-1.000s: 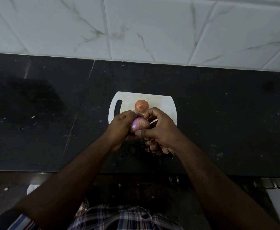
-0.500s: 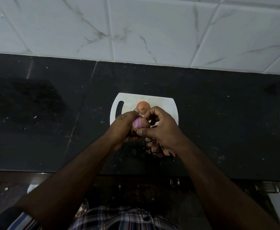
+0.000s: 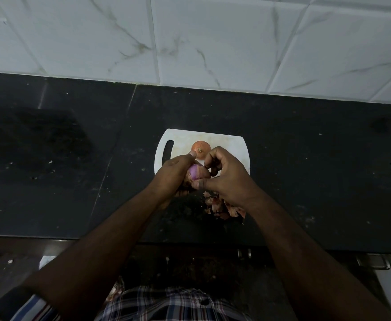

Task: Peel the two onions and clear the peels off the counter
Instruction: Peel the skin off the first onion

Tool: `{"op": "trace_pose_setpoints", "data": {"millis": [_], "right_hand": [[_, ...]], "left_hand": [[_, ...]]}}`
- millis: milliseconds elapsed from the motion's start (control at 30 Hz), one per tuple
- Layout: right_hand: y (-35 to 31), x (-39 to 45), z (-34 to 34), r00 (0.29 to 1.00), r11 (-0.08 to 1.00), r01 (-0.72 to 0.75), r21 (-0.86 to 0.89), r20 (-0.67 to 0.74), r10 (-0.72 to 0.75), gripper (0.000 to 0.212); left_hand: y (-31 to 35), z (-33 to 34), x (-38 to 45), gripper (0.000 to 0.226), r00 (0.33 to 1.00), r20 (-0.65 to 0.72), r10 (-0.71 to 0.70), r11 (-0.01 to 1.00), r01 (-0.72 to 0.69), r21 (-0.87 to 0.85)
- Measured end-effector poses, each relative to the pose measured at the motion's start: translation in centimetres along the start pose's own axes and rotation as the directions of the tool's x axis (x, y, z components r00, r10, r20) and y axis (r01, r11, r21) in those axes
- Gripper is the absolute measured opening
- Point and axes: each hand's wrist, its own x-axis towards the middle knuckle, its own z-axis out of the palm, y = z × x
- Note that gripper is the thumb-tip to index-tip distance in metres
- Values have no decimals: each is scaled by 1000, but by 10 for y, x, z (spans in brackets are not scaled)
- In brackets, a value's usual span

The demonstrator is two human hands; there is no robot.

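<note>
Hands [image 3: 203, 174] around glossy purple onion [image 3: 198, 172], papery peels [image 3: 222, 206] beneath.

Both forearms stretched forward, left hand [image 3: 173, 173] and right hand [image 3: 224, 176] curled close together, fingertips seemingly pinching inward.

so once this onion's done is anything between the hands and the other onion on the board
Nothing visible. The unpeeled onion sits alone on the white cutting board, just beyond the fingertips of the left hand and right hand, which hold the purple onion. The peels lie nearer the person.
</note>
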Motion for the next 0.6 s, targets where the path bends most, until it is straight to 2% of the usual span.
{"op": "trace_pose_setpoints", "data": {"millis": [333, 600], "right_hand": [[2, 1, -3, 996, 997, -27, -66, 83, 33, 40], [2, 1, -2, 999, 999, -8, -39, 33, 9, 39]], "left_hand": [[-2, 2, -2, 48, 999, -15, 33, 998, -33, 62], [-4, 1, 1, 45, 996, -87, 5, 996, 3, 90]]}}
